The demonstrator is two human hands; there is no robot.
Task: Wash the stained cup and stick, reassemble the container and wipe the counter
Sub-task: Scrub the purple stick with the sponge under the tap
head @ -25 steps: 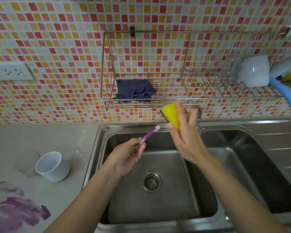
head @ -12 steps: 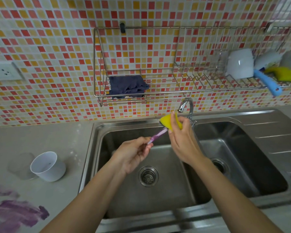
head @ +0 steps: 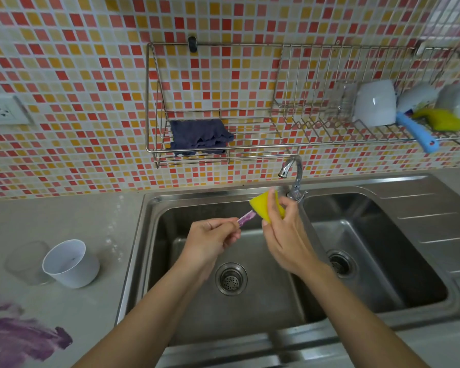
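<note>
Still early: left hand [head: 210, 236] is pinching the purple-stained stick [head: 246, 217] over the sink [head: 250, 309], right hand [head: 284, 232] is gripping the sponge [head: 260, 205] around its tip. White cup [head: 71, 262], clear container [head: 24, 261] and counter stain [head: 21, 338] are waiting.

Body in view: left hand [head: 210, 240] and right hand [head: 287, 243], both bare, no covering on palms or fingers. Left forearm [head: 144, 314] and right forearm [head: 356, 314] are uncovered along their whole visible length, down to the bottom edge. Wrists narrow, fingers slim; nail detail too small to tell.
</note>
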